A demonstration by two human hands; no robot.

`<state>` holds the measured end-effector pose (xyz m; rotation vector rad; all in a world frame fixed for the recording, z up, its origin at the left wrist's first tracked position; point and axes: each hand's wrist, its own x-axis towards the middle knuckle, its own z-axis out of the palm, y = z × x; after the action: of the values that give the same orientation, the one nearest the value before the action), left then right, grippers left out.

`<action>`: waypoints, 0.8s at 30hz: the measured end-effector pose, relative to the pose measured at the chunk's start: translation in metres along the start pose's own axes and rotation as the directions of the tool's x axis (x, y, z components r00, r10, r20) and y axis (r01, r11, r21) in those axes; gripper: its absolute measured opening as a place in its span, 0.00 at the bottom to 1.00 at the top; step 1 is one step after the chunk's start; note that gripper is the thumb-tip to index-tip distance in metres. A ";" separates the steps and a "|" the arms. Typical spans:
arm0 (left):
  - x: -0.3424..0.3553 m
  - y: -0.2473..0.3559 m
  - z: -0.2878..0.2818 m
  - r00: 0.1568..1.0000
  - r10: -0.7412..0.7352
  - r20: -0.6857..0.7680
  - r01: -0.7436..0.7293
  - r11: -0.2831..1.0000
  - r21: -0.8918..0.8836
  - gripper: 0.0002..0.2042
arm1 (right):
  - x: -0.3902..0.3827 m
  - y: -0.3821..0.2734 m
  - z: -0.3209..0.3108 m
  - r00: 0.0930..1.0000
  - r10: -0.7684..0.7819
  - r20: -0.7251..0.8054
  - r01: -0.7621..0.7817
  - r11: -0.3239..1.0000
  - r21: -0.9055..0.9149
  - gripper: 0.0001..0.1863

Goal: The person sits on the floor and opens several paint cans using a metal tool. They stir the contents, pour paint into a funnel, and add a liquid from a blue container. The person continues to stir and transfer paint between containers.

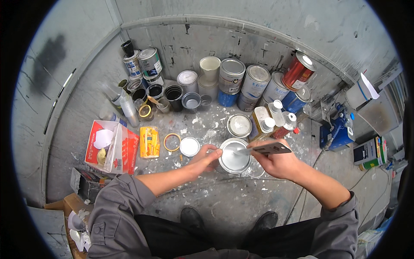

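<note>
An open paint can with pale grey-white contents stands on the paint-spattered floor in front of me. My left hand grips the can's left side, thumb on the rim. My right hand is closed on a flat scraper with a dark handle plate, its pale blade angled into the can. A round white lid lies left of the can. A closed can stands just behind it, beside rectangular metal solvent tins.
Stacked cans and plastic cups line the curved back wall. At left are a red-white box, a yellow package, a tape roll and cardboard box. Blue jerrycan, green container and cables are at right.
</note>
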<state>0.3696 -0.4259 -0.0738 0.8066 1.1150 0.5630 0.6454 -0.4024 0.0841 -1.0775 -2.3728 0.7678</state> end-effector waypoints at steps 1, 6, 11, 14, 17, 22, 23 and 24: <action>0.000 0.000 0.000 1.000 0.010 0.002 -0.010 1.000 0.002 0.41 | -0.003 -0.002 0.000 0.997 0.027 0.068 -0.029 0.999 0.018 0.10; 0.000 -0.003 0.008 0.999 0.000 0.049 0.001 0.999 -0.038 0.41 | -0.002 0.000 0.019 0.998 0.060 0.023 -0.064 0.958 0.279 0.09; 0.000 -0.001 0.001 0.999 0.020 -0.040 -0.020 1.000 0.002 0.42 | -0.006 0.001 0.009 1.000 -0.009 0.007 0.008 0.995 0.095 0.09; 0.002 -0.003 0.001 1.000 0.010 -0.003 -0.010 1.000 0.009 0.41 | -0.011 -0.014 0.010 0.978 0.069 0.199 -0.106 0.978 0.181 0.12; -0.002 -0.003 0.007 1.000 0.007 0.023 -0.006 1.000 -0.016 0.41 | 0.001 0.006 0.017 0.999 0.046 0.005 -0.046 0.966 0.254 0.11; -0.001 0.002 0.001 0.999 0.031 -0.043 -0.030 0.999 0.011 0.40 | -0.005 0.001 0.007 0.995 0.051 0.088 -0.058 0.996 0.070 0.09; -0.004 0.006 0.002 0.998 0.039 -0.053 -0.038 0.999 0.023 0.41 | -0.006 -0.011 0.007 0.990 0.063 0.127 -0.081 0.986 0.143 0.09; -0.001 0.002 0.003 0.999 0.034 -0.037 -0.034 0.999 0.000 0.41 | -0.008 -0.018 0.008 0.983 0.072 0.166 -0.107 0.971 0.214 0.09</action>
<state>0.3719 -0.4268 -0.0710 0.8182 1.1367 0.6090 0.6358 -0.4213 0.0880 -1.0693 -2.3078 1.1607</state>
